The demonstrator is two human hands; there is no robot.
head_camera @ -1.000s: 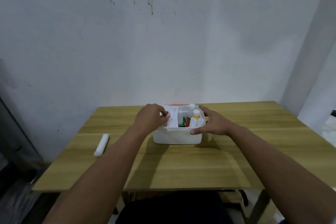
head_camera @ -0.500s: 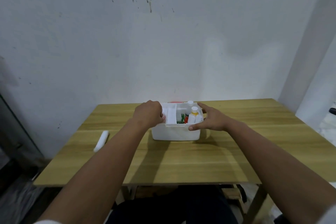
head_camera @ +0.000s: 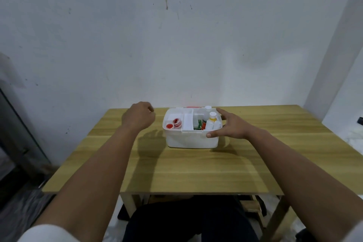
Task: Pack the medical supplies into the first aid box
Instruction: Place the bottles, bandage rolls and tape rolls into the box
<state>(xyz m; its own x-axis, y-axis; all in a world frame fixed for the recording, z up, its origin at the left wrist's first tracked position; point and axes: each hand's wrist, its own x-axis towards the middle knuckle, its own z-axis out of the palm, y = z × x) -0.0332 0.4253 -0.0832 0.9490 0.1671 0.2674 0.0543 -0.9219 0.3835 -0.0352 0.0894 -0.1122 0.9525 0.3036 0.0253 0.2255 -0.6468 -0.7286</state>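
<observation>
Stained white wall (head_camera: 176, 45) backs a wooden table (head_camera: 196, 167) that fills the middle of the view. Right hand (head_camera: 230, 129) grips the first aid box (head_camera: 191, 140) at its 3 o'clock end: thumb pressed on the near front rim, fingers spread over the far corner. Left hand (head_camera: 138, 117) hangs loosely curled in the air at the box's 9 o'clock, just beside it and not touching, holding nothing.

Open and white, the box sits at the table's centre toward 12 o'clock, its long axis running 9 to 3, mouth facing up. A white tray (head_camera: 187, 123) lies across its top, running 6 to 12. At 9 o'clock of the tray, red-and-white rolls (head_camera: 173, 124) lie in the left compartment. At 3 o'clock of it, white bottles (head_camera: 211, 122) stand upright, one with a yellow neck, beside green and red packs too small to tell apart.
</observation>
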